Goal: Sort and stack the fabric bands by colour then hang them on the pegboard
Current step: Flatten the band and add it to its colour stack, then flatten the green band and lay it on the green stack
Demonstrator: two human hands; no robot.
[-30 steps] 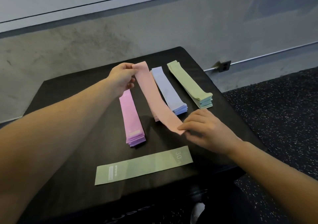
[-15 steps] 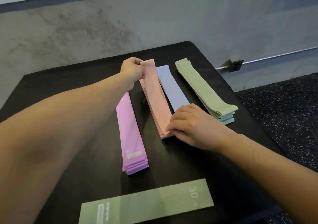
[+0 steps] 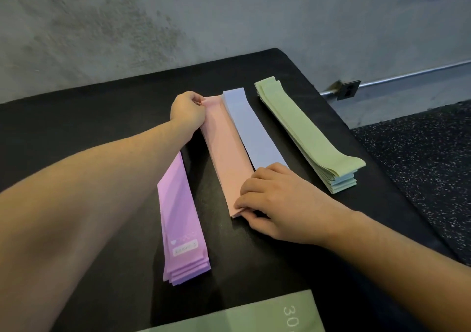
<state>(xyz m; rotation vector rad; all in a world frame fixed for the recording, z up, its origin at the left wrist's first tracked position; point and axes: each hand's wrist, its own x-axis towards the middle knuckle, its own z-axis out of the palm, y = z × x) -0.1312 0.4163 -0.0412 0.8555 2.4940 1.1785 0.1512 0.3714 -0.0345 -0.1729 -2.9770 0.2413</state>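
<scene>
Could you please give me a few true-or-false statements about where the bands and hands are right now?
1. The left hand pinches the far end of the pink stack. True.
2. The right hand rests on the green stack. False: it holds the pink stack's near end.
3. The blue stack lies between pink and green. True.
4. The purple stack is rightmost. False: it is leftmost.
5. A loose green band lies nearest the camera. True.
</scene>
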